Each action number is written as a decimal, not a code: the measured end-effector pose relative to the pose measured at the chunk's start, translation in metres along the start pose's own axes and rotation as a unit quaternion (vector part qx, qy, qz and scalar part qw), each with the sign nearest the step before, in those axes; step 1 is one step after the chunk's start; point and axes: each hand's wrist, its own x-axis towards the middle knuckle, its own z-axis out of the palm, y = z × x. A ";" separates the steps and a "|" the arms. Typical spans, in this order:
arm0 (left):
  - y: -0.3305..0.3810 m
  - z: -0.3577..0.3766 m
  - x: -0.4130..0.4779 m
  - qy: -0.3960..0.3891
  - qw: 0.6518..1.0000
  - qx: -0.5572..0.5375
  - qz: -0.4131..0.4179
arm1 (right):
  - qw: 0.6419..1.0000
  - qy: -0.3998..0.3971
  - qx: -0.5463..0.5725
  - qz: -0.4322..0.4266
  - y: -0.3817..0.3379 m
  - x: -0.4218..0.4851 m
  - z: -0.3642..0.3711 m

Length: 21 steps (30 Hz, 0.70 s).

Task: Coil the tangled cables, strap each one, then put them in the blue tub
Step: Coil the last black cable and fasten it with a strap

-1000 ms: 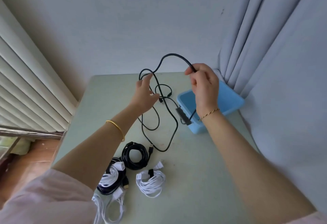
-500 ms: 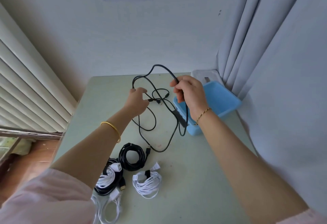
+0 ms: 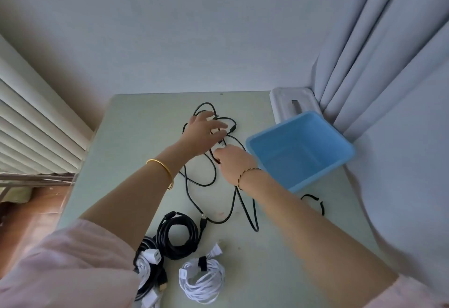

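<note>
The blue tub (image 3: 315, 179) stood at the right side of the table (image 3: 136, 142), up against the curtain (image 3: 388, 64), with a white lid (image 3: 286, 99) lying flat behind it. The loose black cable (image 3: 215, 172) sprawled uncoiled on the table just left of the tub, its loops running from the far side to a hairpin bend on the near side.

The left hand (image 3: 206, 135) reached out over the cable's far loops, left of the tub, with fingers straight and spread. It was blurred, and I cannot tell whether it touched the cable. The right hand (image 3: 234, 163) sat just beside the tub's left corner, its fingers curled and pinching a strand of the cable.

A short black strap (image 3: 313, 198) lay open on the table just in front of the tub. Well nearer the person than the tub lay a coiled black cable (image 3: 178, 237) and a coiled white cable (image 3: 202, 282) bound with a black strap. Left of those, partly hidden by a pink sleeve (image 3: 73, 266), lay a bundle of black and white cables (image 3: 148, 262).
</note>
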 end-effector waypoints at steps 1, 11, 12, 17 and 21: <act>-0.007 0.003 0.004 -0.040 0.998 0.043 -0.018 | 1.000 -0.012 -0.015 -0.015 -0.002 0.008 0.002; -0.086 0.010 0.012 -0.094 0.971 -0.018 -0.217 | 0.990 0.005 0.055 0.129 0.015 0.097 0.010; -0.091 0.009 0.012 -0.085 0.965 -0.072 -0.239 | 0.988 -0.014 0.043 0.148 0.019 0.107 0.016; -0.109 0.006 0.009 -0.067 0.933 -0.213 -0.284 | 0.965 -0.133 -0.093 0.206 0.038 0.124 0.040; -0.113 0.007 0.007 -0.063 0.924 -0.244 -0.288 | 0.958 -0.138 -0.073 0.240 0.044 0.133 0.043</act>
